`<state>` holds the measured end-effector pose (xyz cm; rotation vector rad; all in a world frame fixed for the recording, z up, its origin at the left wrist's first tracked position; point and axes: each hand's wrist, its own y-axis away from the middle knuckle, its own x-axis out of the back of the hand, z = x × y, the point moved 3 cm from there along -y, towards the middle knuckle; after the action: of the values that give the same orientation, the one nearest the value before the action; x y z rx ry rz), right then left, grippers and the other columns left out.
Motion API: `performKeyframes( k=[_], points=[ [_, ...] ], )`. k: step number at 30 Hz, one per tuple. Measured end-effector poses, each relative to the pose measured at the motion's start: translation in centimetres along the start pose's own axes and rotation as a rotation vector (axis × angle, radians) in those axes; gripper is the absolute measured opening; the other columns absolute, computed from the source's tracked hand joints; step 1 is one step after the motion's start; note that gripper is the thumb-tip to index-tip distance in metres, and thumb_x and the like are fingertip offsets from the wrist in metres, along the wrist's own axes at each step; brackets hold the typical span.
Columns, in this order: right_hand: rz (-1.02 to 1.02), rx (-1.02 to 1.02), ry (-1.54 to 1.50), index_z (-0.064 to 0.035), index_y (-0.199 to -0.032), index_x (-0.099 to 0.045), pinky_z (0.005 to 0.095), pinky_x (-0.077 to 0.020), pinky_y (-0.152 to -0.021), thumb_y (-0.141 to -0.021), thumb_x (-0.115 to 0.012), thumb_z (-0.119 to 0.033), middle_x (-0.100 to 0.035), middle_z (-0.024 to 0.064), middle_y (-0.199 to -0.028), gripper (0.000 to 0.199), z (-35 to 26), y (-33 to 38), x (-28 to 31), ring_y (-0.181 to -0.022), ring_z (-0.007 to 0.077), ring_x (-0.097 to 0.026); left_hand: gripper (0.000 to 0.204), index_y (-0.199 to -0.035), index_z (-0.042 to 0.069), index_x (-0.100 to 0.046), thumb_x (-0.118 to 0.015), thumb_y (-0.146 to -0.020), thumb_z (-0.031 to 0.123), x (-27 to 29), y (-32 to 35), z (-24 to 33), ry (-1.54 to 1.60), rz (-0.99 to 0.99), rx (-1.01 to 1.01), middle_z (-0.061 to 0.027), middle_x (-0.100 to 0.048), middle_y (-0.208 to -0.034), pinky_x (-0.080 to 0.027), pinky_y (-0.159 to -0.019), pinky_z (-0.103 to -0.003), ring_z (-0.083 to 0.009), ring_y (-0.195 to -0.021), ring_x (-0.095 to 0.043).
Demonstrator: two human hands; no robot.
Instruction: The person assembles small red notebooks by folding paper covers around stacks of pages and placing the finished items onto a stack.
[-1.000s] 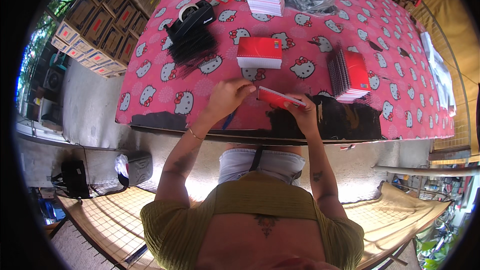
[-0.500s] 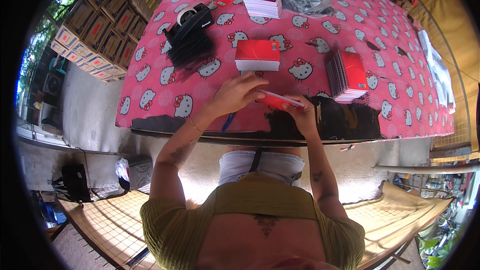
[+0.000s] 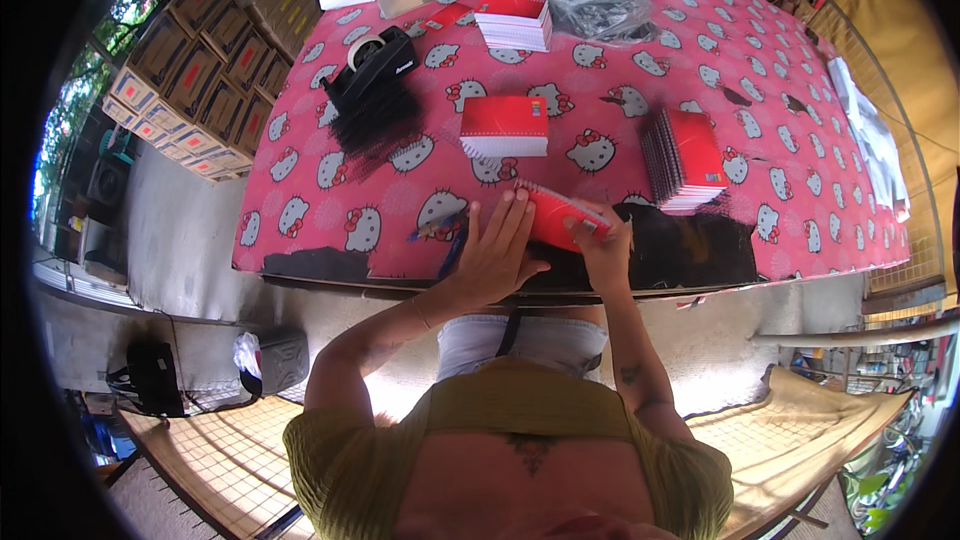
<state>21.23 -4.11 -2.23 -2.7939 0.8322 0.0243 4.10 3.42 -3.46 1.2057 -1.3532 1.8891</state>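
Note:
A small red-covered notebook (image 3: 556,215) with holes along its edge lies tilted near the table's front edge. My right hand (image 3: 604,248) grips its right end, thumb on the cover. My left hand (image 3: 497,248) rests flat against its left end, fingers stretched out. Just left of that hand lies a blue-handled tool (image 3: 452,245), partly hidden, its kind unclear. Beyond my hands sits a stack of red notebooks (image 3: 505,120). To the right stands another stack of red notebooks (image 3: 692,150) with dark spiral bindings.
A pile of black binding coils (image 3: 375,122) lies beside a black tape dispenser (image 3: 372,68) on the left. Farther back are more red notebooks (image 3: 513,10) and a clear plastic bag (image 3: 590,0). Cardboard boxes (image 3: 190,60) are stacked left of the pink patterned table (image 3: 590,190).
My left hand has come off its pinch on the notebook, moved nearer and flattened out. The notebook has turned and lowered, its red cover now showing more. My right hand keeps its grip.

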Motion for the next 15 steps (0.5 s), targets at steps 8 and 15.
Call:
performKeyframes(
  k=[8,15],
  points=[
    [-0.010,-0.065,0.035,0.0010,-0.112,-0.066,0.0217,-0.0502,-0.076,-0.088,-0.073,-0.006,-0.070,0.0030,-0.096,0.026,-2.1,0.6,0.4,-0.085,0.0050,-0.061,0.084,-0.147,-0.003,-0.034,-0.047,-0.093,0.059,0.9,0.6,1.2,0.055,0.000,-0.098,-0.0266,-0.033,-0.154,-0.014,-0.111,-0.070,-0.0420,-0.144,-0.030],
    [-0.012,-0.055,-0.054,-0.0007,-0.112,-0.064,0.0213,-0.0491,-0.071,-0.087,-0.075,-0.005,-0.067,0.0014,-0.093,0.028,-2.5,1.2,-0.2,-0.082,0.0053,-0.060,0.081,-0.143,-0.006,-0.039,-0.047,-0.093,0.058,2.5,-0.7,1.9,-0.097,-0.010,-0.132,-0.0258,-0.036,-0.152,-0.018,-0.112,-0.065,-0.0402,-0.144,-0.031]
  ],
)
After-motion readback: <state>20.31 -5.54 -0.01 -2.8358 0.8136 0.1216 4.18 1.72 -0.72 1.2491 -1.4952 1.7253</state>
